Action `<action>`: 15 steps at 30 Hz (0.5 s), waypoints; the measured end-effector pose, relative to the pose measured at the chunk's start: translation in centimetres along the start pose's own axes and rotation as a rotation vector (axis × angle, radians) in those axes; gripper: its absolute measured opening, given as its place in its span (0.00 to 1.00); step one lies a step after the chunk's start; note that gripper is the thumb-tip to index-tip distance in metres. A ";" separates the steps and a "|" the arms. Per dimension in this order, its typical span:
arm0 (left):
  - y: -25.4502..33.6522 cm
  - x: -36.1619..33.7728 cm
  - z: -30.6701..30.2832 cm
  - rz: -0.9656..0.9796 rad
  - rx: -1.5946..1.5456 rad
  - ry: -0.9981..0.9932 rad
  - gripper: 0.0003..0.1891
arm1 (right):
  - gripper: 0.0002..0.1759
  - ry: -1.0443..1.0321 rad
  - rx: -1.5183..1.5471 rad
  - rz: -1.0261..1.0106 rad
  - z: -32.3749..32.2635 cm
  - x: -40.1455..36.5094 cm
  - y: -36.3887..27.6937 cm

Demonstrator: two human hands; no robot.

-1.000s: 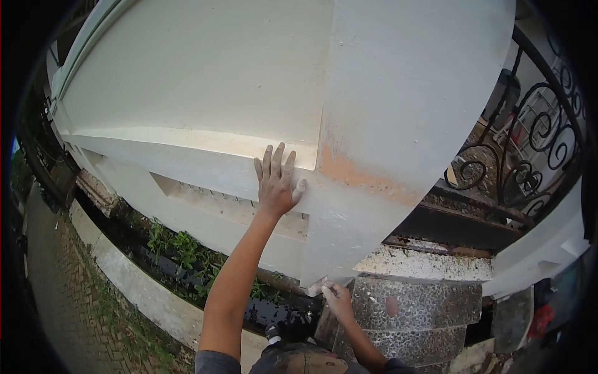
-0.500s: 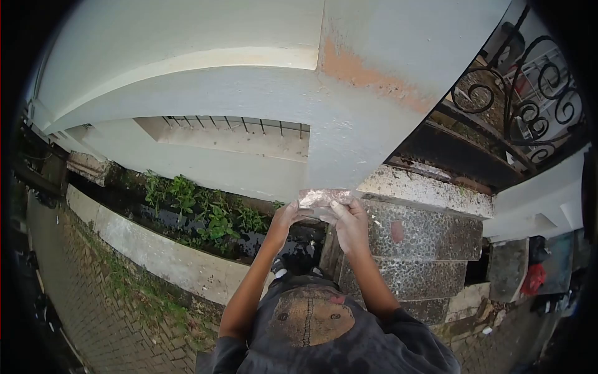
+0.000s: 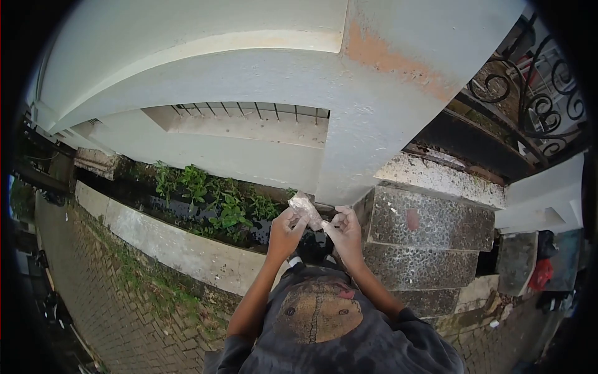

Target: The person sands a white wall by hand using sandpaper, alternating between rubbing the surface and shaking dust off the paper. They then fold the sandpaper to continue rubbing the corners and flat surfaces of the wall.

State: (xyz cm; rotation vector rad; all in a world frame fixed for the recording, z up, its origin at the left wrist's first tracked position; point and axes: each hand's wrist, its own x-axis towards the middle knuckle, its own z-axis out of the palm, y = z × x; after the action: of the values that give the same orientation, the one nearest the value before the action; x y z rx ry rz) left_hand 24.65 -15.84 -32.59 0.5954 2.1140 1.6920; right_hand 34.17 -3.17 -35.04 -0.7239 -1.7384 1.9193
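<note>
Pinching a dusty sheet point(image 3: 304, 207), left hand point(image 3: 286, 232) and right hand point(image 3: 346, 233) sit close together.

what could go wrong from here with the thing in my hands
The small, dusty, pinkish-brown sheet might slip: the left hand grips it, while the right hand seems to meet only its lower end. If dropped, it could land in the dark, wet ditch seen just beyond. It looks thin and bent, so it might also tear.
</note>
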 end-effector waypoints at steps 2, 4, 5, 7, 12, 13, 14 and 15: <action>-0.4 -0.3 -0.2 0.005 0.054 -0.075 0.08 | 0.25 -0.038 0.061 -0.004 -0.8 0.1 -0.4; 0.4 -0.6 -0.1 -0.027 0.112 -0.130 0.08 | 0.26 -0.050 0.059 -0.038 -1.1 0.1 -1.6; 0.7 -0.8 0.0 -0.042 0.142 -0.157 0.08 | 0.37 -0.160 0.066 0.090 -1.6 0.0 -2.9; 0.9 -1.3 0.2 0.026 0.208 -0.181 0.08 | 0.45 -0.311 0.229 -0.072 -1.1 0.0 -2.3; 1.3 -1.6 0.0 0.025 0.110 -0.202 0.08 | 0.50 -0.348 -0.269 -0.172 -1.1 -0.2 -2.5; 1.0 -1.6 -0.1 0.025 0.093 -0.197 0.08 | 0.47 -0.320 -0.218 -0.151 -0.9 -0.3 -2.4; 0.4 -1.6 -0.1 0.021 0.077 -0.192 0.08 | 0.44 -0.293 -0.168 -0.127 -0.8 -0.5 -2.2; 0.1 -1.8 -0.1 0.016 0.059 -0.187 0.08 | 0.42 -0.266 -0.118 -0.101 -0.8 -0.7 -1.9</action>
State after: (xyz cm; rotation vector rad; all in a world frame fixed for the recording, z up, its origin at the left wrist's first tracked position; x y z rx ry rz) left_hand 26.13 -16.91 -32.43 0.7590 2.0370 1.5228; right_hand 35.16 -2.84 -33.10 -0.4249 -2.0204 1.9267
